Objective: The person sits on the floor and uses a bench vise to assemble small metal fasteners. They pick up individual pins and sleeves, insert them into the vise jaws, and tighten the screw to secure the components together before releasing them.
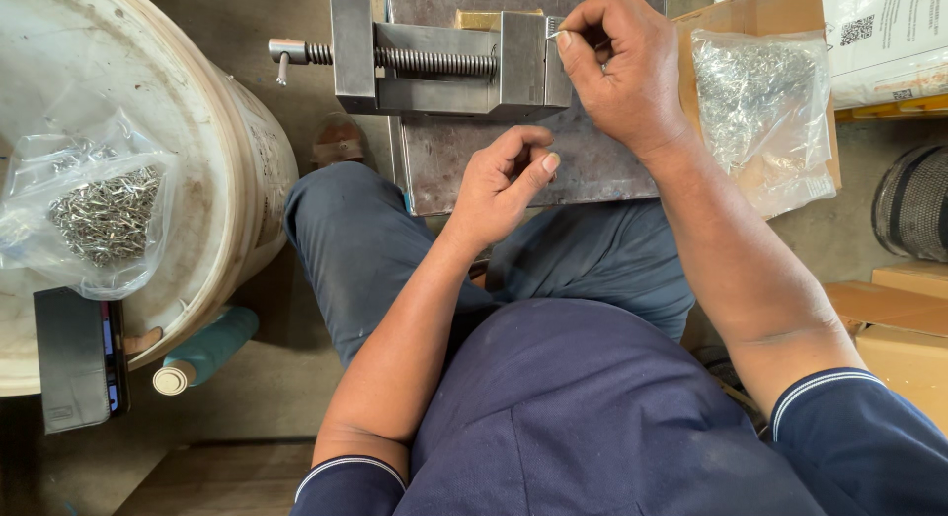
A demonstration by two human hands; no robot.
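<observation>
Head view: a small silvery metal piece [554, 27] is pinched between thumb and fingertips of the right hand [620, 72], whose grip is closed on it right at the jaw end of the grey steel machine vise [444, 64], which is set on a flat grey metal plate [513, 165] across the lap. The left hand [504, 185] is held loosely curled over the plate's near edge, its grip empty, while clear plastic bags of small metal parts [765, 106] are seen right of the vise and on the white drum [212, 170] at left.
</observation>
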